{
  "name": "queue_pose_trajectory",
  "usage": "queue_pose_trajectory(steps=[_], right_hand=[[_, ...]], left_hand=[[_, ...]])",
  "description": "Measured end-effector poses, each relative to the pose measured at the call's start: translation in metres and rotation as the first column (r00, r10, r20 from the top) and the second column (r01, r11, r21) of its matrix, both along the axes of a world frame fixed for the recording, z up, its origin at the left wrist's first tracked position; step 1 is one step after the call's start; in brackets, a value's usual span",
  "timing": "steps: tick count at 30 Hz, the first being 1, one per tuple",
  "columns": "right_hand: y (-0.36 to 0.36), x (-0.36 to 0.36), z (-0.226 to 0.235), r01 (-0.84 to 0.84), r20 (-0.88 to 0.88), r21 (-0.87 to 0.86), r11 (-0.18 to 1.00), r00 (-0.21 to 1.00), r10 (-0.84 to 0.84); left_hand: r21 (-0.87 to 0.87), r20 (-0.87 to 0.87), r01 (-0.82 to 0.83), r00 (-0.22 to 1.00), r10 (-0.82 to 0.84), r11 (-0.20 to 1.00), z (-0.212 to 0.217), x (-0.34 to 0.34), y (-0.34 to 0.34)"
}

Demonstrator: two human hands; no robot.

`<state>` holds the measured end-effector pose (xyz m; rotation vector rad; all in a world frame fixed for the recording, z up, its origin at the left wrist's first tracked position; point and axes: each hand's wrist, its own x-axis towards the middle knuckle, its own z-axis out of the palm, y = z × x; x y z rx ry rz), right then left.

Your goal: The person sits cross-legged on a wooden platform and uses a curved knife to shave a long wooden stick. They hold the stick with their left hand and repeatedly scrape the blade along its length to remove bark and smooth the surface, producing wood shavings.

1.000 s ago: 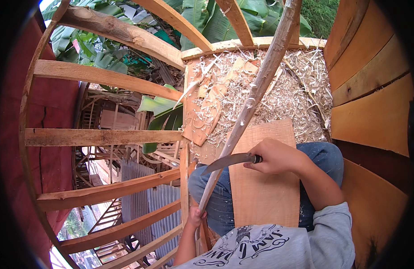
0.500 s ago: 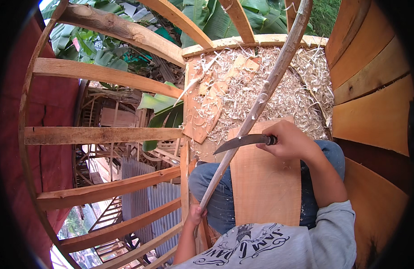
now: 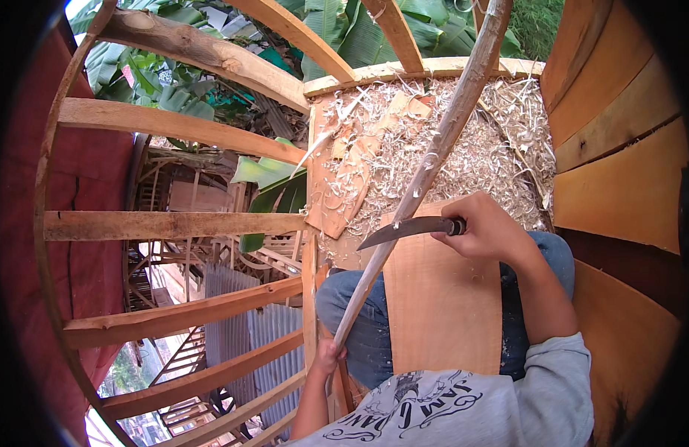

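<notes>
My left hand point(image 3: 329, 357) is closed round the near end of a long wooden pole point(image 3: 428, 167), which slants up and away to the far right. Its near part looks pale and shaved; farther off it is darker and rougher. In my right hand point(image 3: 487, 227) I grip the dark handle of a curved knife point(image 3: 406, 229). The blade lies across the pole, its tip pointing left past it. Across my thighs rests a flat wooden board point(image 3: 443, 309), under the pole and the knife.
Curly wood shavings point(image 3: 471, 167) cover the floor ahead, with thin wood slabs point(image 3: 353, 175) at their left. A slatted wooden railing point(image 3: 180, 225) runs along the left; a plank wall point(image 3: 620, 194) stands close on the right. Banana leaves point(image 3: 344, 37) show beyond the far rail point(image 3: 426, 71).
The knife and my right hand have shifted very slightly, the hand a little farther up. The pole's far part has moved slightly left. Both hands keep their grip.
</notes>
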<state>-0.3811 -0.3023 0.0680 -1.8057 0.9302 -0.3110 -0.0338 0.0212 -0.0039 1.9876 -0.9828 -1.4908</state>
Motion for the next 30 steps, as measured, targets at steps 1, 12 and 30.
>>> queue_pose_trajectory(steps=[1, 12, 30], right_hand=[[0.003, 0.000, -0.003, -0.019, 0.028, 0.000, 1.000, 0.999, 0.019], [0.018, 0.006, -0.019, -0.113, 0.067, -0.215, 0.970, 0.989, 0.130], [0.026, 0.023, -0.013, -0.260, -0.024, -0.110, 0.959, 0.965, 0.259]], left_hand=[[0.005, -0.010, 0.000, 1.000, 0.000, 1.000, -0.003, 0.002, 0.000], [0.013, -0.040, -0.055, 0.998, 0.056, 0.998, -0.004, -0.001, -0.002], [0.017, -0.044, -0.035, 0.998, 0.036, 0.999, -0.007, 0.004, 0.002]])
